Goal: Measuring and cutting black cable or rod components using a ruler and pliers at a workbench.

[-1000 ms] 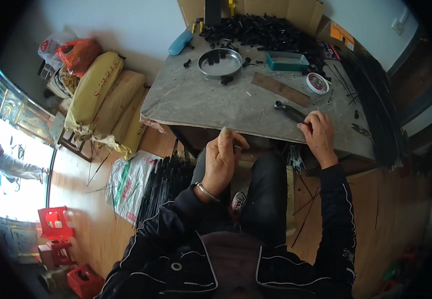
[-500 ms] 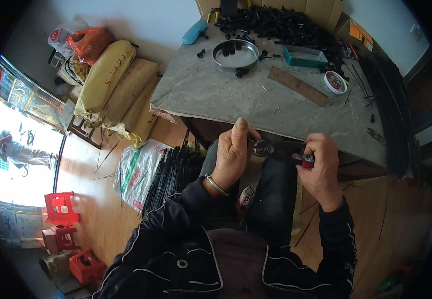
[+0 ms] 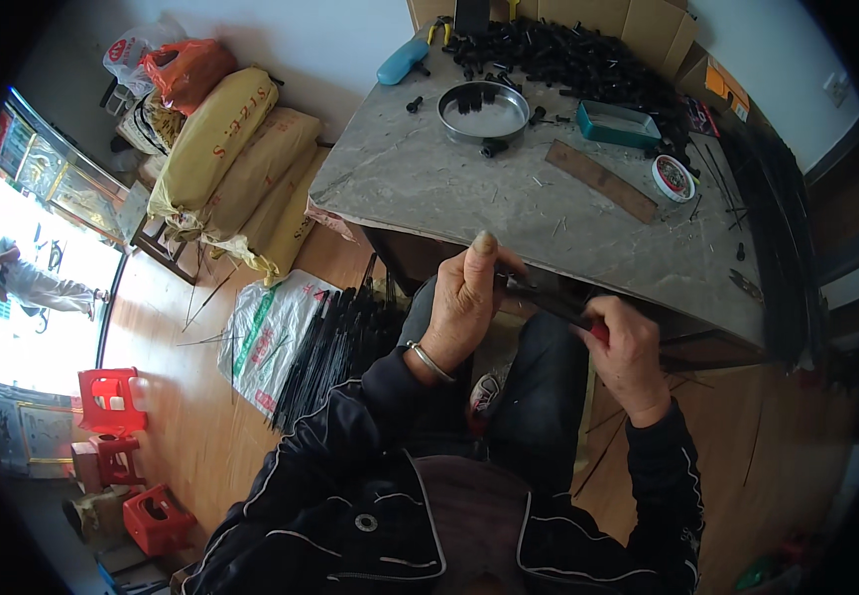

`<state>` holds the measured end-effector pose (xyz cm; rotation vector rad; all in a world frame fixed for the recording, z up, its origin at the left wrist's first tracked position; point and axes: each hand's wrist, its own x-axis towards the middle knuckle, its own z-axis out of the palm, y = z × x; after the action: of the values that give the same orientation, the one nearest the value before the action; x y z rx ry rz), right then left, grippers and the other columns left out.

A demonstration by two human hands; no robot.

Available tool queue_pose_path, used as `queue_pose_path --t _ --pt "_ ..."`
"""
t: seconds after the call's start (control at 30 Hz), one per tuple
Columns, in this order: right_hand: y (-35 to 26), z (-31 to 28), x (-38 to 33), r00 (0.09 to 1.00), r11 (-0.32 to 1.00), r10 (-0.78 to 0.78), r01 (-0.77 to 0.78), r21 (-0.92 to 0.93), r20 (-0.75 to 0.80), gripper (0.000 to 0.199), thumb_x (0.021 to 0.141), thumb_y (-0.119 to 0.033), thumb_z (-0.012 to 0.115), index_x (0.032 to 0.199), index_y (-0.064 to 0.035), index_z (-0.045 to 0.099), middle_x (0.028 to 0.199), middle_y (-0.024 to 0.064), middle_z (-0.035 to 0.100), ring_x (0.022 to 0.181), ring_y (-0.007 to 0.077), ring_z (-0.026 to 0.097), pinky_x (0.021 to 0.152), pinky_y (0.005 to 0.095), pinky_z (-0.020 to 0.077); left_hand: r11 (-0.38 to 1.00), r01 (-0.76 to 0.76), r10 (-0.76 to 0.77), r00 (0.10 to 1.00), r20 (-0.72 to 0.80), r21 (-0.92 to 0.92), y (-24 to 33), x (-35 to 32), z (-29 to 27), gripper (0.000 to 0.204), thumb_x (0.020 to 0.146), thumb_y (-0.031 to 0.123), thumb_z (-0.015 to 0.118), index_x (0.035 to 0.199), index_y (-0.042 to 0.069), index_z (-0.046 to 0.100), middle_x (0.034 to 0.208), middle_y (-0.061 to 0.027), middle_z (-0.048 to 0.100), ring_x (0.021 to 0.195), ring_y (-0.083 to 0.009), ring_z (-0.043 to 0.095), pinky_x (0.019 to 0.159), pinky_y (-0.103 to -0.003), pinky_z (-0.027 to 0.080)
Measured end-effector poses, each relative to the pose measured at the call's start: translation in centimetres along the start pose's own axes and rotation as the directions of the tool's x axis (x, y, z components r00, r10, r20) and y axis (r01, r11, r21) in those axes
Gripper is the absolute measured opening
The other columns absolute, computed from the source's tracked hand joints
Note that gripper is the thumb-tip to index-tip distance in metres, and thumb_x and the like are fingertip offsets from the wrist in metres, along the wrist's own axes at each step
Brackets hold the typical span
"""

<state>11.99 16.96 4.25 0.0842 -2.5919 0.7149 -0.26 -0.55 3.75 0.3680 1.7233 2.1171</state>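
Observation:
My left hand is closed with its thumb upright, gripping a small black piece mostly hidden by the fingers. My right hand wraps round the red grip of a dark tool. The tool's dark end reaches across to the black piece at my left fingers; its exact kind is not clear. Both hands are held in front of the table's near edge, above my lap.
On the grey table are a pile of black parts, a round metal pan, a green tray, a brown strip and a small round tub. Black rods lie at left; sacks are stacked beyond.
My right hand has turned and come slightly left, so the tool now slants between the hands. My left hand stays nearly in place. The whole view has shifted a little.

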Motion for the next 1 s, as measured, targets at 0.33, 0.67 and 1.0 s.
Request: queue_pose_path --t 0.33,0.67,1.0 --pt "-1.7 0.6 -1.1 0.798 0.911 0.199 -0.365 0.193 0.568 0.039 0.083 -0.003 0.058 0.119 -0.001 0.044 0.093 0.0139 0.064 0.078 0.0247 0.066 0.07 0.0362 0.0519 0.997 -0.046 0.042 0.996 0.074 0.058 -0.3 -0.3 -0.4 0.066 0.102 0.052 0.033 0.07 0.001 0.062 0.055 0.0026 0.046 0.05 -0.0044 0.04 0.047 -0.022 0.03" --pt "-3.4 1.9 -2.7 0.523 -0.366 -0.205 -0.825 0.43 0.828 0.024 0.09 -0.017 0.063 0.107 -0.0026 0.055 0.071 0.0083 0.06 0.057 0.0144 0.059 0.054 0.0244 0.0473 0.99 -0.088 0.07 0.986 0.153 0.113 -1.4 -0.3 -2.6 0.067 0.103 0.051 0.029 0.075 0.0 0.063 0.056 0.002 0.046 0.056 -0.006 0.041 0.054 -0.024 0.034" --pt "-3.5 0.7 -1.1 0.54 0.081 0.178 -0.841 0.534 0.823 0.018 0.088 -0.011 0.065 0.098 -0.0018 0.053 0.079 0.0083 0.063 0.059 0.0159 0.061 0.058 0.0261 0.0506 0.994 -0.085 0.075 0.989 0.125 0.076 -1.0 -0.3 -3.8 0.069 0.102 0.053 0.026 0.077 0.001 0.064 0.058 0.0004 0.05 0.051 -0.0056 0.042 0.049 -0.022 0.034"
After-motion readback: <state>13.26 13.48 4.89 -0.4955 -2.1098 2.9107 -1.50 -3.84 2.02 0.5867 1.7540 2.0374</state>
